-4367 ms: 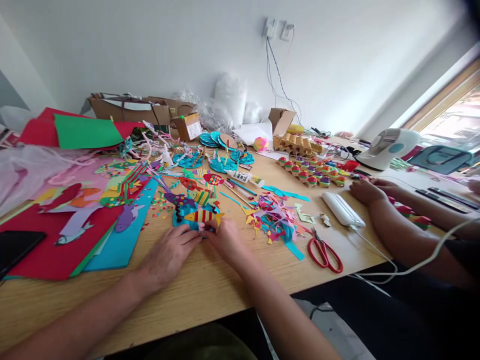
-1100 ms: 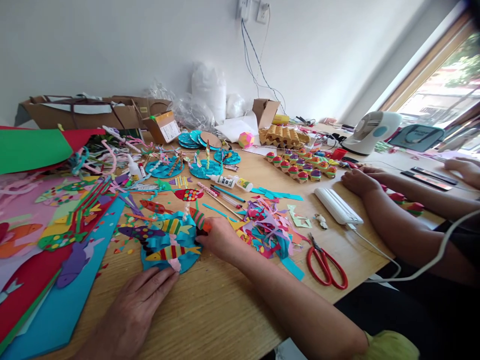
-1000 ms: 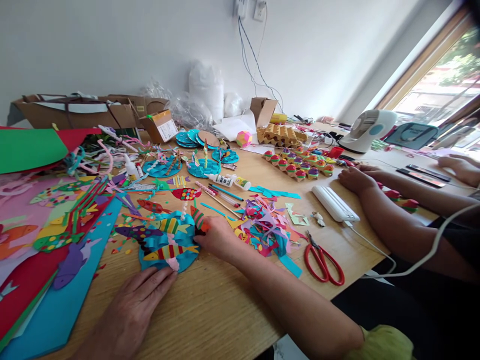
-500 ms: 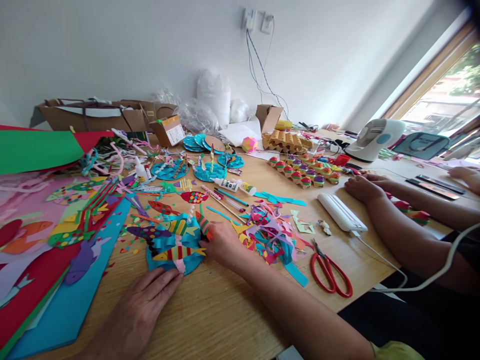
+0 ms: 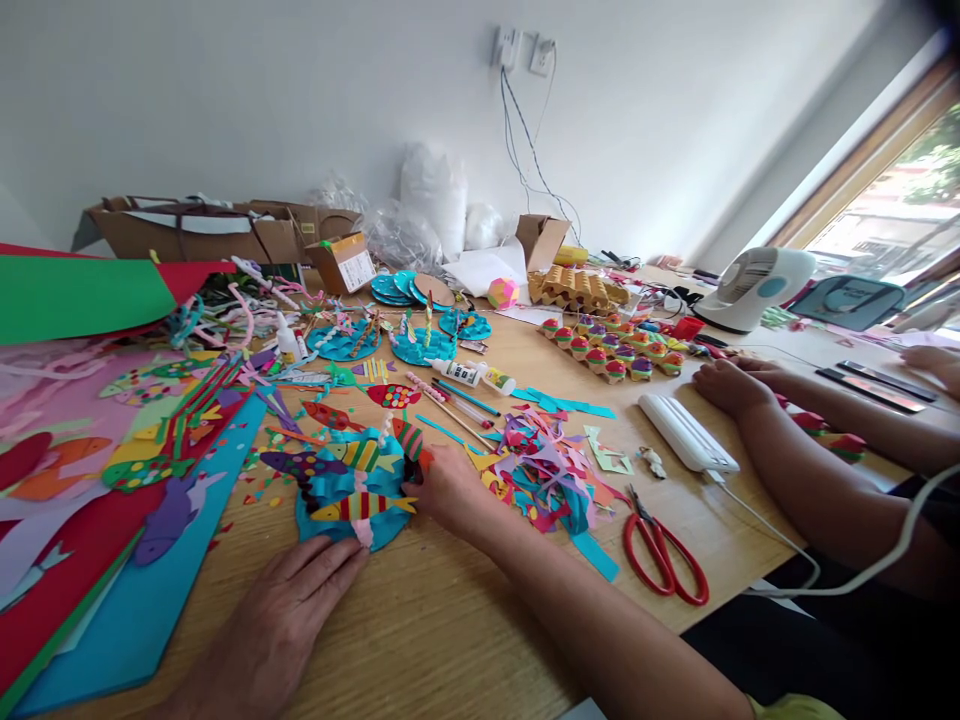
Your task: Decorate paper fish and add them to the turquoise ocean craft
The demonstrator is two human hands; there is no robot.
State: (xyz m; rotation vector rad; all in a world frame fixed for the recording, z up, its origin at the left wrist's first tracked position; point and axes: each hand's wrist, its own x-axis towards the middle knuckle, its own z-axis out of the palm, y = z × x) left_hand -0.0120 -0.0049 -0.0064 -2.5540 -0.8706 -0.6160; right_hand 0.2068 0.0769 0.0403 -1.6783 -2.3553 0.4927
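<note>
My left grip [image 5: 281,612] lies flat and uncurled, fingertips at the near rim of the blue disc [image 5: 394,529]. Just beyond them, the yellow-and-red fish [image 5: 360,507] looks light, thin and easily creased; I'd hold the disc by its rim instead. My right grip [image 5: 451,490] bends in beside the green striped fish [image 5: 407,437], fingertips hidden, so I can't tell what they pinch. Farther off lie glue bottles [image 5: 459,373].

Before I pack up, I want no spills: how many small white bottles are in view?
3: one upright bottle, farther left; a lying bottle and a yellow-labelled bottle beside it, both behind the blue pencil. Clutter may hide others.
</note>
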